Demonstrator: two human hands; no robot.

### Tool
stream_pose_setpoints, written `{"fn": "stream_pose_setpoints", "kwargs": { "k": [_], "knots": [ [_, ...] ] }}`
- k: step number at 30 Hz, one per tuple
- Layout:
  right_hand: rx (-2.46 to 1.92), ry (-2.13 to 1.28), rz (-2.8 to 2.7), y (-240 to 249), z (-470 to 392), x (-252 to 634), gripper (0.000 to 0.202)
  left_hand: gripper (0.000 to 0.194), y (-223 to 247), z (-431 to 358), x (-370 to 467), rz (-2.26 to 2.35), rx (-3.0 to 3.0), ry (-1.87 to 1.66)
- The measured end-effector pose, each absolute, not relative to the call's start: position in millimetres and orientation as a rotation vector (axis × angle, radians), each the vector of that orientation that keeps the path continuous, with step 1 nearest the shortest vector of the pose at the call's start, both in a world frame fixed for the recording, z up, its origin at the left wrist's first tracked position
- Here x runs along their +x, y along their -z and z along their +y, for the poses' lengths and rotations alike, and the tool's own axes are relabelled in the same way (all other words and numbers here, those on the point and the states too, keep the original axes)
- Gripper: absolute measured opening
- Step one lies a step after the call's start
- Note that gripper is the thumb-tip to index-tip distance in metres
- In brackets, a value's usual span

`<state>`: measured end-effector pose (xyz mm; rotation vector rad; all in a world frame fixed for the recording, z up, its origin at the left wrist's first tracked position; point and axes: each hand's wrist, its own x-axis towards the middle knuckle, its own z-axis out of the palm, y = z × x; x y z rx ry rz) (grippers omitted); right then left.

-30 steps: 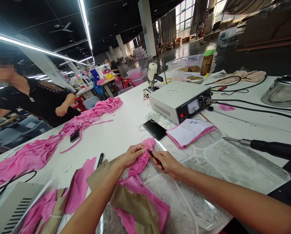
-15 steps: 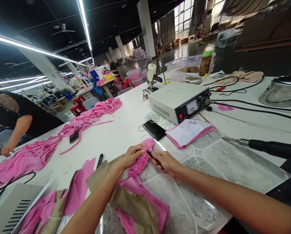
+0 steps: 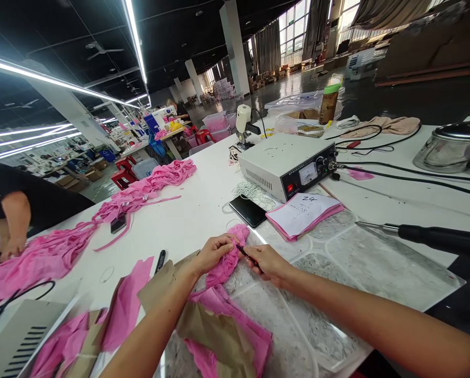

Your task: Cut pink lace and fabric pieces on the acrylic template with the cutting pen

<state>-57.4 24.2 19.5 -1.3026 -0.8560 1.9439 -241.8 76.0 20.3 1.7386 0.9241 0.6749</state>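
Left hand point(image 3: 216, 254) pinched on gathered pink cloth point(image 3: 224, 266), near centre on marbled mat point(image 3: 361, 262); right hand point(image 3: 272, 265) clamped round a thin black tool point(image 3: 247, 254), tip at cloth. Neither had shifted; work seemed held at one spot. Left, co-worker's hand point(image 3: 14, 247) had reached the pink heap point(image 3: 61, 252).

The white paper point(image 3: 300, 216) reads "Z4" or "24".

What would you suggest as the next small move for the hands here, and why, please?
Probably the right hand should guide the slim black handheld tool gently along the gathered pink fabric, since its tip appears to be at the cloth, close to the left hand, which pinches that fabric.
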Motion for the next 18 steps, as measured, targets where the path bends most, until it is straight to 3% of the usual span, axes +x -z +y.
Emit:
{"fn": "stream_pose_setpoints", "kwargs": {
  "k": [18],
  "knots": [
    [-1.329,-1.98,-0.825,-23.0,30.1,-55.5,0.024,0.031,-22.2,74.8,-239.9,0.96,1.83,-0.662]
  ]
}}
